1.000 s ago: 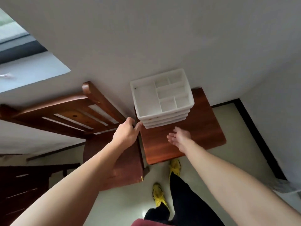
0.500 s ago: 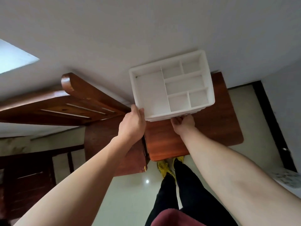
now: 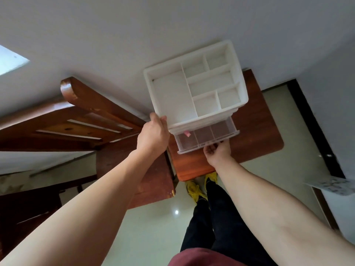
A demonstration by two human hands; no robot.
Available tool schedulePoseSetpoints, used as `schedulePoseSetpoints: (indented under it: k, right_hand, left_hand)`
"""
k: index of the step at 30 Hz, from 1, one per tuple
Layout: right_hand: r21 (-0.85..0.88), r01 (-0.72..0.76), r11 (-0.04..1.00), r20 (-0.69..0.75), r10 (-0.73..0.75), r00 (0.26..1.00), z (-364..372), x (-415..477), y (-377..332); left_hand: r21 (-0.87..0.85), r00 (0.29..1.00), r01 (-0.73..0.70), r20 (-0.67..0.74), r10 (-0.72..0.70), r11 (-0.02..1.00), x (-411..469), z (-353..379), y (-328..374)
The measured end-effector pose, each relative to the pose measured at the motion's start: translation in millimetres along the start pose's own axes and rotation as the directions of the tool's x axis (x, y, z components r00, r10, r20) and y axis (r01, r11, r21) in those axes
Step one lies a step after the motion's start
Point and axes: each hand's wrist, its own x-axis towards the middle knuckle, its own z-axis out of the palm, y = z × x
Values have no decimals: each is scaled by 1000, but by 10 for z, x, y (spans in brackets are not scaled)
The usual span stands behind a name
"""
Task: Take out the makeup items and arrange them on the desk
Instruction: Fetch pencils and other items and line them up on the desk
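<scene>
Brown wooden desk (image 3: 255,135) holds a white plastic box (image 3: 169,96) at its back edge. The left hand (image 3: 151,135) grips the box's near corner. The right hand (image 3: 218,151) pinches its open clear drawer (image 3: 203,135), with a small pink thing (image 3: 187,133) inside.

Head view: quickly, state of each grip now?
Left grip: closed on a corner of the white organizer.
Right grip: closed on the front of the clear drawer.

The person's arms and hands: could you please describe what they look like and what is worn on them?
The left arm and right arm are bare, no sleeves in view. The left hand and right hand wear no gloves; no watch, bracelet or ring shows.
</scene>
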Motion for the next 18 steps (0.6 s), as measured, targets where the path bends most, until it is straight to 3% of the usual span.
schedulePoseSetpoints:
  k: [6, 12, 18]
  right_hand:
    - [27, -2, 1000, 40, 1, 999, -155, -92, -50]
    - [4, 12, 1000, -42, -12, 999, -378, -24, 6]
    - [-13, 3, 1000, -19, -4, 1000, -517, -140, 76]
  left_hand:
    - [10, 999, 15, -29, -15, 1000, 32, 58, -17]
    - [-6, 999, 21, -33, -21, 1000, 55, 79, -35]
    - [19, 999, 23, -38, -22, 1000, 77, 94, -59]
